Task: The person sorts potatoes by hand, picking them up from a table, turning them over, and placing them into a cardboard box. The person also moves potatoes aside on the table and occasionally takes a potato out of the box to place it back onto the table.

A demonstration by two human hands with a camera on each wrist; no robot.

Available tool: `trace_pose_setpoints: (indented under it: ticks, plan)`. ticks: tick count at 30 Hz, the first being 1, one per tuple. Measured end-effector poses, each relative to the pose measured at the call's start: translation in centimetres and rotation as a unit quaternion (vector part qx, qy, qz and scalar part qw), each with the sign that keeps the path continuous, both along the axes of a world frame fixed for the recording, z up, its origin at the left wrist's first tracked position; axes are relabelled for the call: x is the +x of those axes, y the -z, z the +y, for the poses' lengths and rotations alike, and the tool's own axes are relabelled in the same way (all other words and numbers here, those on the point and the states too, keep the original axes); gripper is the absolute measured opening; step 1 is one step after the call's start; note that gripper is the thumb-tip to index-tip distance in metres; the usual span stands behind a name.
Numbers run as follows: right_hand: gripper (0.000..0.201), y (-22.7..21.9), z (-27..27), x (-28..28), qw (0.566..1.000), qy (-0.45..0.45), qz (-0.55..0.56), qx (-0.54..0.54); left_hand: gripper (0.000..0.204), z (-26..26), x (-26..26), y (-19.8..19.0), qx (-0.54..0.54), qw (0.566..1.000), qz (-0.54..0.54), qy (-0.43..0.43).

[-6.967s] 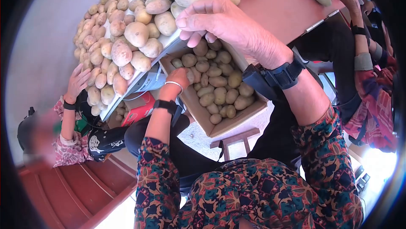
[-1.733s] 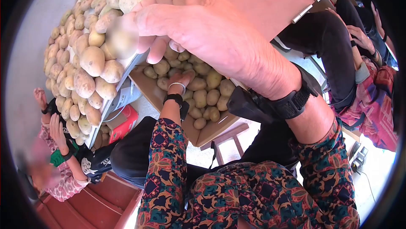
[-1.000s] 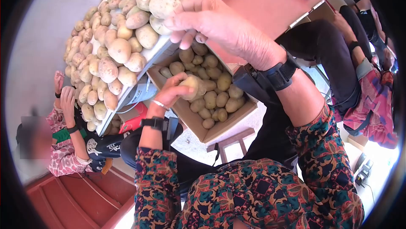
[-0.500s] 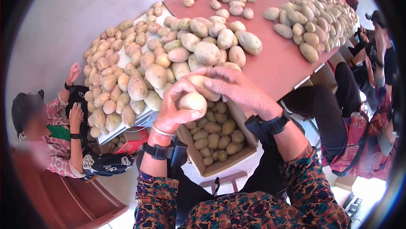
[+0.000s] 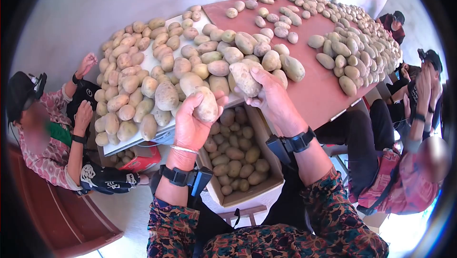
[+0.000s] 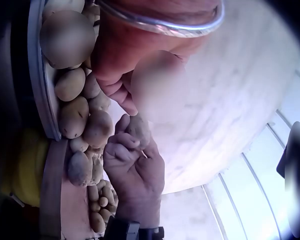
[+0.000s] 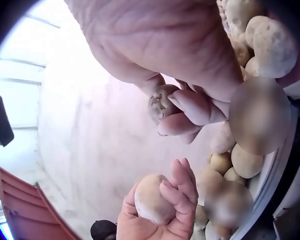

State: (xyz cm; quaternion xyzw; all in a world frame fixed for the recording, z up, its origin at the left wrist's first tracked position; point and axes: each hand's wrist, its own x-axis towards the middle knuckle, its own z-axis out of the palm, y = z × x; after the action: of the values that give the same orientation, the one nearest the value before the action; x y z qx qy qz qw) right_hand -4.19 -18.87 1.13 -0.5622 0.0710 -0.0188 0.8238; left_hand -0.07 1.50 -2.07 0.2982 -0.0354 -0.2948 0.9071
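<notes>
In the head view my left hand (image 5: pixel 187 122) grips a pale oval potato (image 5: pixel 206 105) between thumb and fingers. To its right, my right hand (image 5: pixel 278 101) holds another potato (image 5: pixel 245 79), longer and rough-skinned, with the thumb along its upper side. Both potatoes are raised near the table's front edge, a gap between them. The right wrist view shows dark marks on the end of the right hand's potato (image 7: pixel 162 104). Below the hands stands an open cardboard box (image 5: pixel 271 182) with many smaller potatoes (image 5: pixel 234 153) in it.
Potatoes (image 5: pixel 166 96) lie heaped along the white tabletop's edge, and a larger pile (image 5: pixel 352 53) covers the far right of the red tabletop (image 5: pixel 304 84). People sit at left (image 5: pixel 45 124) and right (image 5: pixel 400 172). A red carton (image 5: pixel 143 158) stands under the table.
My left hand has come up out of the box with a potato. The hands met over the box, then parted, and the right hand now holds a potato too. The head view has tilted up.
</notes>
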Motion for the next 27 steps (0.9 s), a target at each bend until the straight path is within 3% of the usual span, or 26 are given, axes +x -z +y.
trace_pose_setpoints:
  ticks: [2, 5, 7, 10, 13, 15, 19, 21, 27]
  plan:
    - [0.036, -0.2, 0.8, 1.6, 0.999, 0.030, -0.011, 0.037, 0.031, 0.2, 0.0, 0.2, 0.000, 1.000, 0.027, 0.010]
    - [0.038, -0.8, 1.3, 4.6, 0.999, 0.039, 0.008, 0.003, 0.029, -0.3, -0.3, 0.4, 0.041, 0.998, 0.035, 0.014]
    - [0.038, -1.6, 1.4, 5.8, 1.000, 0.002, 0.000, -0.004, 0.034, -0.5, -0.4, 0.7, 0.052, 0.999, 0.015, 0.007]
    - [0.039, -2.6, 2.7, 6.6, 0.997, 0.067, -0.042, -0.018, 0.034, -0.5, -0.2, 0.8, 0.034, 0.999, 0.026, -0.001]
    - [0.033, -3.5, 3.4, 5.1, 0.982, 0.133, -0.071, -0.115, 0.033, -0.4, -0.3, 0.7, 0.016, 1.000, 0.023, -0.003]
    - [0.027, -3.4, 3.4, 3.4, 0.974, 0.072, -0.070, -0.205, 0.031, -0.7, -0.3, 1.1, 0.013, 1.000, 0.013, 0.002]
    - [0.025, -1.5, 4.3, 0.3, 0.951, 0.060, -0.046, -0.299, 0.026, -1.3, -0.7, 0.6, 0.019, 1.000, 0.017, 0.000]
    - [0.020, -1.1, 5.1, -1.4, 0.871, 0.106, -0.107, -0.468, 0.025, -1.6, -0.8, 0.5, 0.028, 0.999, 0.023, -0.012]
    - [0.054, -1.4, 5.3, -3.6, 0.800, 0.005, -0.039, -0.599, 0.032, -2.5, -1.6, 0.5, 0.032, 0.999, -0.020, -0.028]
